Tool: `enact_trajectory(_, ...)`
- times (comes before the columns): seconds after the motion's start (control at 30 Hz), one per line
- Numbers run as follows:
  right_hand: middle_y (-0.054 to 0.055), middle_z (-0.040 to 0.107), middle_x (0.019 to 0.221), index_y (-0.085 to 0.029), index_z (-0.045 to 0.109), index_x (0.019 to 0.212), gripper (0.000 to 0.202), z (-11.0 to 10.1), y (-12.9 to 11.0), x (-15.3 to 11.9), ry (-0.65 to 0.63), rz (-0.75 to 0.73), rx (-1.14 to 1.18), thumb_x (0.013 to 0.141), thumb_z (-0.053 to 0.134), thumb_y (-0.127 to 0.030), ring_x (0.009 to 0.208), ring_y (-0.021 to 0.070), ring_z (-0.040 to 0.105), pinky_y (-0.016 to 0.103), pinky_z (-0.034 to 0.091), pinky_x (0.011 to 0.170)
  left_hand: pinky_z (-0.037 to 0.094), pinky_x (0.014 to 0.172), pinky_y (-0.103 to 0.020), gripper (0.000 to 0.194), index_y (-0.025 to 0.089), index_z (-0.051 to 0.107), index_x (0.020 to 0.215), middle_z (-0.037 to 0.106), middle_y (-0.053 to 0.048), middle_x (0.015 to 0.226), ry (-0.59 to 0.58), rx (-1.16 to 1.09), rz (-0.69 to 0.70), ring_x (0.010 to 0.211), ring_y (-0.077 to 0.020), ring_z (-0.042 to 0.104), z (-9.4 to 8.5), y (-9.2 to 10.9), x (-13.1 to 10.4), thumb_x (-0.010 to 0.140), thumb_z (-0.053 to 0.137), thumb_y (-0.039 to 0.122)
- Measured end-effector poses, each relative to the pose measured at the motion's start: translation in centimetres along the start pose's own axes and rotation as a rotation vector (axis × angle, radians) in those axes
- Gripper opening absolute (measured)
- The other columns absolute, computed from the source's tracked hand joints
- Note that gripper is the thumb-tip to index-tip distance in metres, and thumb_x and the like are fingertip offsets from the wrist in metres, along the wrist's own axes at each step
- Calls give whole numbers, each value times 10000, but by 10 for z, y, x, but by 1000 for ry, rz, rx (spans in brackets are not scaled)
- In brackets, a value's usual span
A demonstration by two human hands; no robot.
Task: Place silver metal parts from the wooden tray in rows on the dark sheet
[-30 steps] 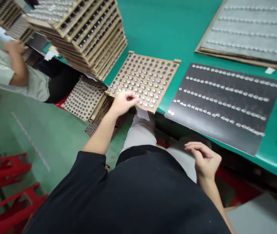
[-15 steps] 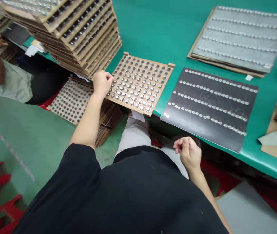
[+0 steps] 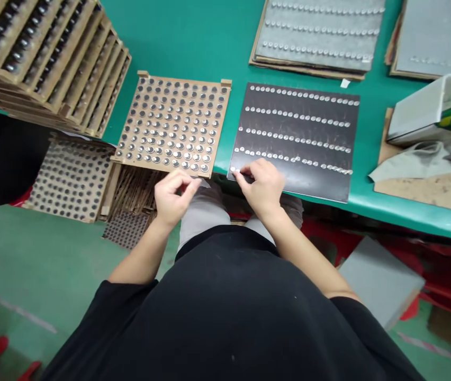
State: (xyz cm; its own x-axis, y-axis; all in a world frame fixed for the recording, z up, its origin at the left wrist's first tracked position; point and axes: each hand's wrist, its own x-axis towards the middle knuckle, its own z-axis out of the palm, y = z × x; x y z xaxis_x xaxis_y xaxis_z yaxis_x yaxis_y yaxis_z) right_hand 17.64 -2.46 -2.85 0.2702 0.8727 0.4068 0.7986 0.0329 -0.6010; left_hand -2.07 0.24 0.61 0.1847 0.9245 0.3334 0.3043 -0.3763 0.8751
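Note:
My left hand is just off the front edge of a wooden board dotted with dark discs, many topped by small shiny pieces. Its thumb and forefinger are pinched together; whatever they hold is too small to name. At the front left corner of a black sheet with rows of small silver discs, my right hand has its fingertips down beside a silver disc. Those fingers are closed, and anything between them is hidden.
Stacked wooden trays rise at the left. Below them sits another dotted board. Behind the black sheet lies a grey sheet with disc rows. A white box and cloth are at the right.
My left hand has come off the dotted board toward me. My right hand has moved from my lap onto the black sheet's front left corner. The view has shifted right.

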Motion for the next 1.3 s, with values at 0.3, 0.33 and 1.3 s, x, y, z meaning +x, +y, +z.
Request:
enact_trajectory(0.3, -8, 649, 663, -203, 648, 711, 84, -30, 1, -17, 79, -157, 422, 795, 644, -195, 580, 116, 559, 266, 458, 531, 398, 558, -224, 145, 152, 699, 721, 617, -11, 700, -249, -557, -418, 587, -82, 504, 51, 18, -25, 732, 753, 286)
enact_trajectory(0.33, -10, 653, 671, -206, 653, 726, 70, -36, 0, -21, 98, -175, 451, 795, 654, -199, 585, 115, 573, 262, 467, 527, 388, 539, -219, 173, 151, 700, 742, 612, -7, 699, -273, -627, -484, 566, -74, 486, 57, 20, -25, 716, 768, 308)
enact_trajectory(1.3, -15, 569, 522, -178, 587, 541, 428, -81, 8, -49, -116, 246, 637, 841, 648, -477, 482, 79, 464, 245, 359, 483, 419, 602, -232, 229, 153, 651, 600, 557, 8, 623, -350, -602, -423, 610, -82, 493, 93, 42, -31, 706, 798, 292)
